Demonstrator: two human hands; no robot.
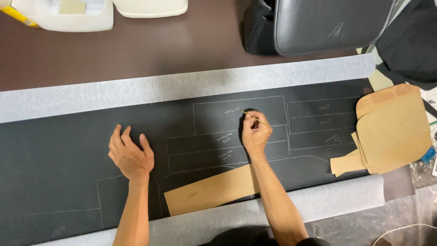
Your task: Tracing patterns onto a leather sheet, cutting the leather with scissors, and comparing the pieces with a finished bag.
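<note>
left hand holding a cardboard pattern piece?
No, the left hand lies flat, fingers spread, on the bare black sheet; the long cardboard pattern piece sits apart, beside the right forearm.

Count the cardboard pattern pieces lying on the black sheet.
2 clear groups: a long strip under the right forearm, and a stack at the sheet's right end; how many pieces that stack holds can't be told.

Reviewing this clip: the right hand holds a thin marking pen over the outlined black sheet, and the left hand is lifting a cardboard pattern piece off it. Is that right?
Not quite. In the head view the left hand lifts nothing: it rests flat, fingers spread, on the black sheet. The long cardboard pattern piece lies untouched between the forearms. The right hand does hold a thin marking pen over the outlines.
</note>
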